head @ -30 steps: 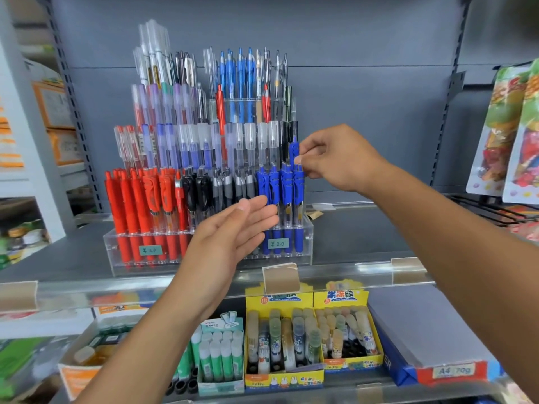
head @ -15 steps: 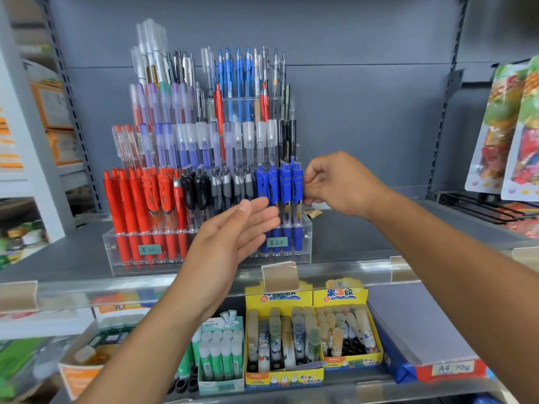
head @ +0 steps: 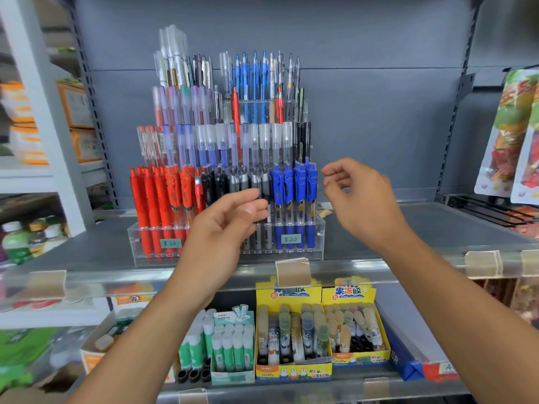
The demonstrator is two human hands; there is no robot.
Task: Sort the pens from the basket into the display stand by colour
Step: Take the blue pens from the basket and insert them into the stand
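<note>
A clear tiered display stand (head: 319, 237) sits on the grey shelf, full of pens. Its front row holds red pens (head: 157, 196) at the left, black and grey pens (head: 233, 183) in the middle and blue pens (head: 294, 185) at the right. My left hand (head: 224, 228) hovers in front of the grey pens, fingers loosely apart and empty. My right hand (head: 358, 196) is just right of the blue pens, fingers curled apart, holding nothing. No basket is in view.
Below the shelf edge stand yellow boxes of glue sticks (head: 294, 336), green glue sticks (head: 230, 348) and a blue paper pack (head: 408, 365). Packaged goods (head: 513, 132) hang at the right. Bottles (head: 17, 240) stand at the far left.
My right hand pushed a blue pen down into the front row, let go of it and drew back to the right. My left hand barely moved.
</note>
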